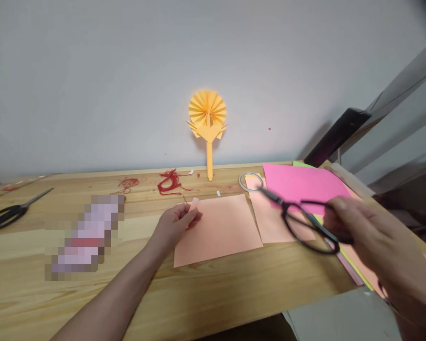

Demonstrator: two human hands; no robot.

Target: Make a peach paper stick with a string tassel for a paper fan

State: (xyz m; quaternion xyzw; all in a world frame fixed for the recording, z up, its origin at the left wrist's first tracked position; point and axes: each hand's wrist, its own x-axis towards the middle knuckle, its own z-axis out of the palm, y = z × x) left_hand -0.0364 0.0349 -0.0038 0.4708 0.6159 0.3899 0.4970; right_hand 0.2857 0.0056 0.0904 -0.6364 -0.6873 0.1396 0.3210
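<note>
My left hand (pixel 177 222) is closed in a pinch on a small pale peach strip (pixel 194 204), which looks like paper. That hand is over the upper left corner of a peach paper sheet (pixel 220 232) on the wooden table. On the right, my right hand (pixel 365 237) grips a pair of scissors (pixel 287 208) by the black handles. The scissors are blurred and point left, above a second peach sheet (pixel 270 222). A roll of white tape (pixel 251 182) lies just beyond the scissors' tips.
A yellow folded-paper fan (pixel 208 123) leans against the wall. Red thread (pixel 169 182) lies left of it. Other scissors (pixel 12 213) and a pixelated object (pixel 88 237) lie on the left. Pink paper (pixel 305 184) tops coloured sheets at right, near a dark cylinder (pixel 335 135).
</note>
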